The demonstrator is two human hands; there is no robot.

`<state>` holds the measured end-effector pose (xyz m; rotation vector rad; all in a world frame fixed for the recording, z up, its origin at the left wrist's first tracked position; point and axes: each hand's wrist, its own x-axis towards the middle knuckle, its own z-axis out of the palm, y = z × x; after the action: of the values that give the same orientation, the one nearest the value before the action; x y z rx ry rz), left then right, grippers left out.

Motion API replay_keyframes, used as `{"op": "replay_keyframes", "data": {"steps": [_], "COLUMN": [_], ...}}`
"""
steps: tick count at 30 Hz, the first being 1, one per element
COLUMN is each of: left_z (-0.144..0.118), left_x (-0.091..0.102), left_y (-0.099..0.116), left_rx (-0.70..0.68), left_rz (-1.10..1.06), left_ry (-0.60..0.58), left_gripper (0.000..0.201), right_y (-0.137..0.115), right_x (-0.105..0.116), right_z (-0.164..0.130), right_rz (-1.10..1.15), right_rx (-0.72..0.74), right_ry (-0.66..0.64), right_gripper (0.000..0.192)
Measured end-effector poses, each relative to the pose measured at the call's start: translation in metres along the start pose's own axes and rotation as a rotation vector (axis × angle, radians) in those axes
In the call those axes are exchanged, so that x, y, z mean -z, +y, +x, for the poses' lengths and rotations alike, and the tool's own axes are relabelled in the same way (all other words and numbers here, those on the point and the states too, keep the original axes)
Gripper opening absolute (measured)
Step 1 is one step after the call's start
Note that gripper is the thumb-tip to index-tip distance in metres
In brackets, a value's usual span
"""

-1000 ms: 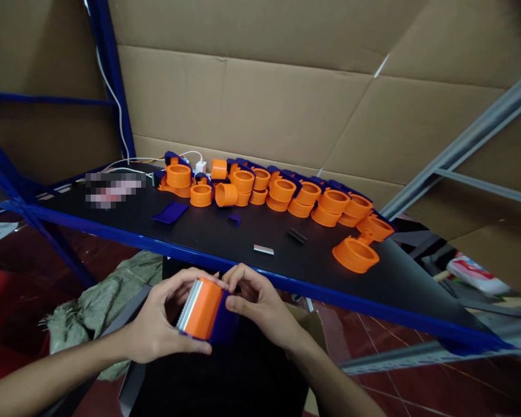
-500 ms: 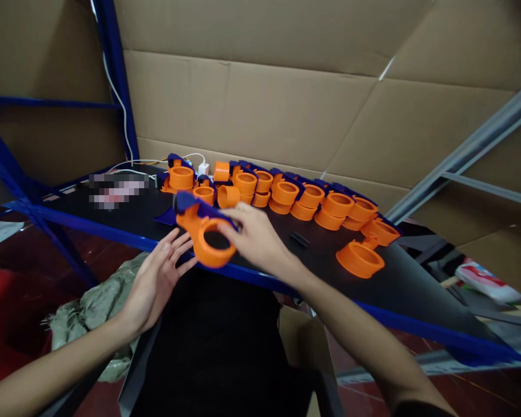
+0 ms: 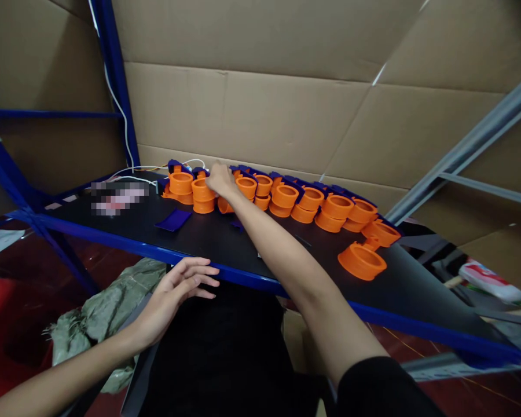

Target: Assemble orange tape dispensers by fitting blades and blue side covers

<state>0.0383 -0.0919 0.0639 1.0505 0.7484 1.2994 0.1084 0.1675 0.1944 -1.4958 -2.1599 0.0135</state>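
My right hand (image 3: 220, 179) reaches to the back row of the table with its fingers curled down; what they grip is hidden behind the hand. Part of an orange ring-shaped piece (image 3: 224, 206) shows just below it. To its left, an orange and blue tape dispenser (image 3: 203, 189) sits stacked on another one. More stacked tape dispensers (image 3: 284, 196) run off to the right. Over the table's front edge, my left hand (image 3: 186, 284) is open, fingers apart, holding nothing. A flat dark-blue piece (image 3: 173, 220) lies on the black tabletop beyond it.
Near the right end, one orange dispenser ring (image 3: 362, 260) lies forward of the row. White cables (image 3: 134, 172) run along the back left beside a blurred patch. The blue table edge (image 3: 147, 250) crosses in front of me, and cardboard (image 3: 260, 110) walls the back.
The tape dispenser from my right hand now rests on the left stack. My right hand has moved away to the back row. My left hand has dropped slightly and shifted right.
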Motion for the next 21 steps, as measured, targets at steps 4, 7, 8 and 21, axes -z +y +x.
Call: {"op": "replay_keyframes", "data": {"steps": [4, 7, 8, 21], "left_z": [0.001, 0.002, 0.002, 0.003], "left_x": [0.002, 0.005, 0.006, 0.008], "left_y": [-0.002, -0.004, -0.005, -0.01], "left_rx": [0.035, 0.038, 0.038, 0.095], "left_rz": [0.041, 0.06, 0.061, 0.101], "left_ry": [-0.033, -0.04, -0.034, -0.05], "left_gripper": [0.025, 0.023, 0.023, 0.021], "right_y": [0.004, 0.004, 0.004, 0.107], "right_x": [-0.004, 0.0, 0.002, 0.12], "right_z": [0.0, -0.002, -0.003, -0.145], "right_rz": [-0.019, -0.034, -0.038, -0.388], "right_rx": [-0.044, -0.061, -0.06, 0.176], "right_ry": [0.008, 0.016, 0.015, -0.112], "right_gripper": [0.045, 0.047, 0.049, 0.043]}}
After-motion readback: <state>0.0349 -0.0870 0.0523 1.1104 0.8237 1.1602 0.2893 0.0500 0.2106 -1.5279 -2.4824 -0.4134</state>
